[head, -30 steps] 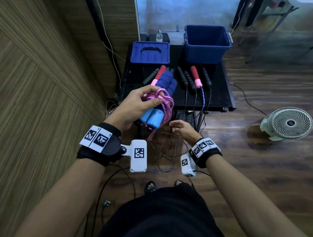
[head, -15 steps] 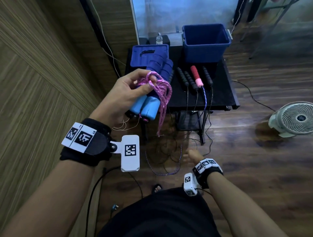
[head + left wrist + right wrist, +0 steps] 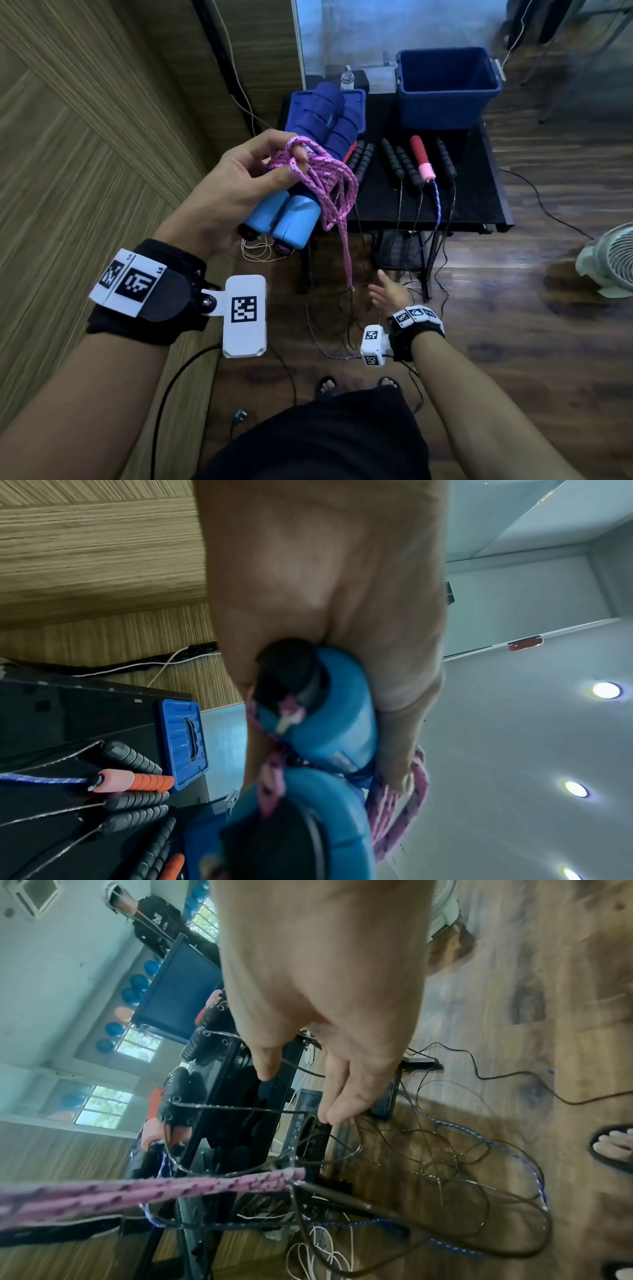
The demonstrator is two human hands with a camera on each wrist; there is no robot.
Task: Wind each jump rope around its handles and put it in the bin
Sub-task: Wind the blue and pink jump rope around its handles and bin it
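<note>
My left hand [image 3: 239, 192] grips a pair of blue jump-rope handles [image 3: 291, 219] side by side, raised in front of the table. A pink rope [image 3: 329, 178] is looped round them, the loops pinned under my thumb and fingers, and its loose end [image 3: 347, 263] hangs down. The same blue handles [image 3: 325, 723] and the pink rope [image 3: 394, 804] fill the left wrist view. My right hand [image 3: 388, 291] hangs low over the floor with its fingers [image 3: 339, 1096] straight, holding nothing. The hanging pink rope [image 3: 171, 1191] ends just beside it. The blue bin [image 3: 445, 85] stands empty at the table's back right.
Several black-handled ropes [image 3: 404, 164] and a red-and-pink handle [image 3: 421, 157] lie on the black table [image 3: 479, 205], their cords trailing onto the wooden floor [image 3: 445, 1177]. A blue lid [image 3: 298, 102] lies at back left. A white fan [image 3: 609, 263] stands on the right. A wood-panel wall lies left.
My left hand has lifted the blue handles and pink rope up and away from the table. My right hand has let go near the rope and dropped low, fingers now straight.
</note>
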